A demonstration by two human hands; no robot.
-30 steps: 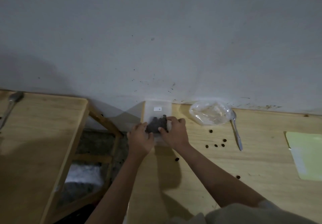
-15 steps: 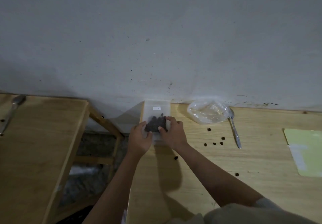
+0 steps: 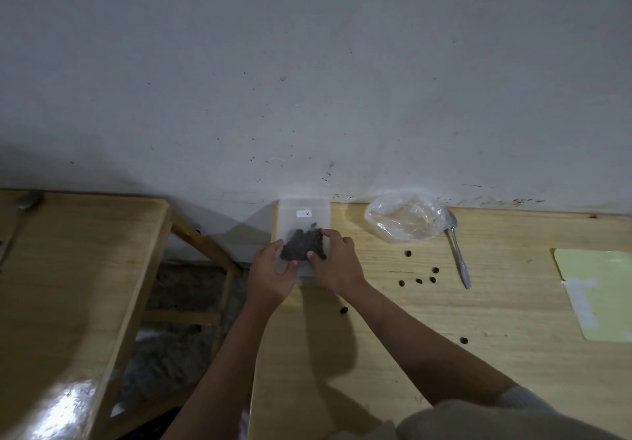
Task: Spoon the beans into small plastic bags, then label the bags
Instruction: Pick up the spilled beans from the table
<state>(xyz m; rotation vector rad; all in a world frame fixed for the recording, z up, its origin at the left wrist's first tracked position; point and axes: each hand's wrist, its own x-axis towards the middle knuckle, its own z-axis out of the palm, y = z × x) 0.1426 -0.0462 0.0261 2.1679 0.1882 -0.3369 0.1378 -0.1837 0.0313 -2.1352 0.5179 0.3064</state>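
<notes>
Holding the small labelled bag (image 3: 304, 215) of beans (image 3: 302, 248) upright at the bench (image 3: 410, 320) back edge, left hand (image 3: 272, 275) and right hand (image 3: 337, 261) both pinching its lower half. Probably finishing this one; next, setting it down, scooping up stray beans (image 3: 419, 280) with the spoon (image 3: 460, 255).

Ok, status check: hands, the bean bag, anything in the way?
Both hands, left and right, grip labelled bean bag. Loose beans scattered beside it. Spoon idle.

Crumpled bag (image 3: 407, 217) and spoon (image 3: 459, 255) obstruct the table (image 3: 478, 354) right of the small bag (image 3: 304, 215). Loose beans (image 3: 419, 280) lie just beyond. Nearer tabletop passable.
</notes>
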